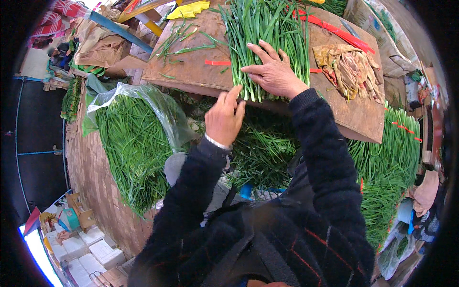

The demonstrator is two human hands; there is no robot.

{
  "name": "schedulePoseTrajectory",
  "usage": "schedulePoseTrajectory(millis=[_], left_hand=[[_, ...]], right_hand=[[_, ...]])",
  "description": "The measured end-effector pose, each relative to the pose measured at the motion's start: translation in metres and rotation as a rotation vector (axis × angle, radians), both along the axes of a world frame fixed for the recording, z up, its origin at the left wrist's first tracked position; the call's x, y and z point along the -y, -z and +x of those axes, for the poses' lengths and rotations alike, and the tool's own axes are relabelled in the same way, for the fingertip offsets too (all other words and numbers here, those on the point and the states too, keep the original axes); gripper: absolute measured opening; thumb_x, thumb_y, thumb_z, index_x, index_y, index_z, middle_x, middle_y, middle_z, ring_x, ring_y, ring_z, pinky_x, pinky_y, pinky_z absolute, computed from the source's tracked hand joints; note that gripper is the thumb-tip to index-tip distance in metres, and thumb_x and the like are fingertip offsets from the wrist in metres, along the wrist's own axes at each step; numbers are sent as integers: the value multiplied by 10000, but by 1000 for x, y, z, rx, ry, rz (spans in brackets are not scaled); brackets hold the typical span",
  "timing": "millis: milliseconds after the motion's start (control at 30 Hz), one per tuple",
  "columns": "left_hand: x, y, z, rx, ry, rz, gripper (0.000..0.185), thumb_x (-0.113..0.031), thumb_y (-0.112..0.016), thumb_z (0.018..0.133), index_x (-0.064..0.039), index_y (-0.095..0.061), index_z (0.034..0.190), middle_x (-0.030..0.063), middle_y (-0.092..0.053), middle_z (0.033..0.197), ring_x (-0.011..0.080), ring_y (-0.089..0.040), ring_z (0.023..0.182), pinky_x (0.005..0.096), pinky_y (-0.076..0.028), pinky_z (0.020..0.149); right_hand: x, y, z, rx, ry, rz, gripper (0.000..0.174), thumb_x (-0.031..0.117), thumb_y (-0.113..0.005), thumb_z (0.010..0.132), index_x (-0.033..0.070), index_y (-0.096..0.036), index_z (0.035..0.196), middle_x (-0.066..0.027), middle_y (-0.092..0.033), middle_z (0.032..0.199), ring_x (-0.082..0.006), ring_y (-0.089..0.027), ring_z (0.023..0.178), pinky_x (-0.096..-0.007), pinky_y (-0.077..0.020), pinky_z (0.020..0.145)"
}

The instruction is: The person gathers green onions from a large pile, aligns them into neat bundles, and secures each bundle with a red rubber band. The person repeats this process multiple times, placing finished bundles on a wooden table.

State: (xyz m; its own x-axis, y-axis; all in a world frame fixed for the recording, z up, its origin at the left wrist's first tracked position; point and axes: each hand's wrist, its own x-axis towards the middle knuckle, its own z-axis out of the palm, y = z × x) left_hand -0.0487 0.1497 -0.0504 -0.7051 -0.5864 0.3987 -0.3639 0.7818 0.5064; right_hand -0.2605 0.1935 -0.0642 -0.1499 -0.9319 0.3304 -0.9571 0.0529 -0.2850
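A thick bunch of long green leaves, likely garlic chives (267, 27), lies on a brown wooden board (344, 114), pale stem ends towards me. My right hand (272, 70) rests palm down across its lower part, fingers spread. By the stem ends at the board's near edge is my left hand (225, 116), index finger and thumb apart. Its index fingertip is at the outermost left stems; I see nothing held in it. A red strip (217, 62) passes beneath the bunch, with an end showing on each side.
More red strips (333, 28), a knife-like blade (349, 28) and a crumpled stained cloth (349, 68) lie on the board's right. Loose leaves (179, 45) lie left. A plastic bag of greens (132, 143) stands at my left, tied bundles (387, 143) at my right. Trimmings (265, 154) lie below.
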Motion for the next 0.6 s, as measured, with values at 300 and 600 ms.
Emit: schedulePoseTrajectory(millis=[300, 600], left_hand=[[48, 1, -35, 258, 361, -215, 202, -185, -656, 847, -95, -630, 1027, 104, -576, 860, 323, -636, 793, 423, -518, 662], [20, -15, -2, 398, 528, -240, 99, -164, -632, 836, -76, -586, 830, 92, -553, 767, 294, -624, 732, 402, -508, 599]], right_hand=[[0, 4, -2, 34, -9, -31, 240, 328, -601, 885, 294, -725, 1087, -32, -349, 1532, -286, -219, 1461, -668, -229, 1084], [-1, 1, 0, -31, 32, 36, 238, 318, -606, 908, 320, -705, 1125, 5, -319, 1556, -260, -204, 1471, -613, -213, 1107]])
